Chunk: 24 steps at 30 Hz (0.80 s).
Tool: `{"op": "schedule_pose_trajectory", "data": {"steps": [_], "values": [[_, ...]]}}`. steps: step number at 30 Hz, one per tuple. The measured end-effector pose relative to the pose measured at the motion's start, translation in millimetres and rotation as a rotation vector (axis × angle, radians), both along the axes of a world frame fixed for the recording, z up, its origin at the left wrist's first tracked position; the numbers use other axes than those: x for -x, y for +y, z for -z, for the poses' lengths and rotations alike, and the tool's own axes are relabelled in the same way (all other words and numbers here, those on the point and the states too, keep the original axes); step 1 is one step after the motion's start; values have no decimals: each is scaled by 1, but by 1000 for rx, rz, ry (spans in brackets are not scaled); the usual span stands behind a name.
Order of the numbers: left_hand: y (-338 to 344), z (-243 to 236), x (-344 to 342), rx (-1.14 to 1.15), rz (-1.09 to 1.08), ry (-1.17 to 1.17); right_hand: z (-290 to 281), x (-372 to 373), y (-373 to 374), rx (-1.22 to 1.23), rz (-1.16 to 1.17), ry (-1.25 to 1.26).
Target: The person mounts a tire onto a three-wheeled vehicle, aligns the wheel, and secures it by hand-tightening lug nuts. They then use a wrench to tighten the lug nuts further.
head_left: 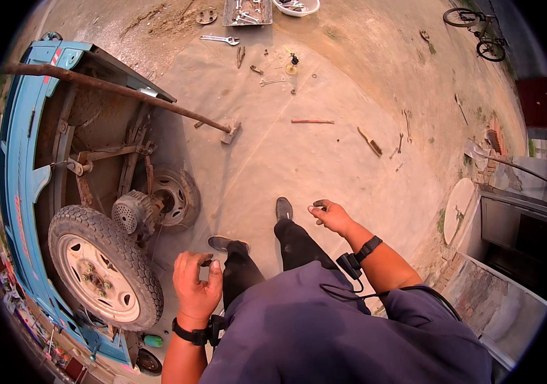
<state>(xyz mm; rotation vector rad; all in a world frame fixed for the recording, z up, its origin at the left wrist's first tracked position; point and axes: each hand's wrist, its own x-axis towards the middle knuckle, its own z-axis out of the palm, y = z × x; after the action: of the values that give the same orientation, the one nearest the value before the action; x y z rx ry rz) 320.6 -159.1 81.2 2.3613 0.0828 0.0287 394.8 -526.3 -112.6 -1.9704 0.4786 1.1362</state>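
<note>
My left hand [196, 285] is raised beside the wheel [97, 274] of a tilted blue vehicle. Its fingers curl loosely with the thumb apart, and dark smudges show at the fingertips. My right hand [331, 216] hangs over the concrete ahead of my right thigh. Its fingers are half bent and dark at the tips, with nothing I can make out in them. Neither hand touches the vehicle or the tools. A long wooden-handled hammer [230, 133] leans its shaft against the blue vehicle body [41, 109], head on the ground.
On the ground ahead lie a red rod [312, 121], a wire brush [370, 141], an adjustable wrench [220, 40] and several smaller tools. Farther off stand a tool tray [248, 23] and a white basin [296, 10]. A shovel [520, 168] and a bicycle [477, 31] are at right.
</note>
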Motion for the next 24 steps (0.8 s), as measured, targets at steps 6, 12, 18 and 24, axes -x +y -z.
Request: {"op": "schedule_pose_trajectory", "data": {"steps": [6,12,18,24], "values": [[-79,9,-86,31,135,10,-8,-31,-132,37,363,73],[-105,23,-159,-17,237,58,-2,-50,-179,48,561,67],[-112,65,-248,-18,348,129,-4,-91,-158,28,632,79],[-116,146,-336,-147,488,404,24,-128,-153,17,690,20]]}}
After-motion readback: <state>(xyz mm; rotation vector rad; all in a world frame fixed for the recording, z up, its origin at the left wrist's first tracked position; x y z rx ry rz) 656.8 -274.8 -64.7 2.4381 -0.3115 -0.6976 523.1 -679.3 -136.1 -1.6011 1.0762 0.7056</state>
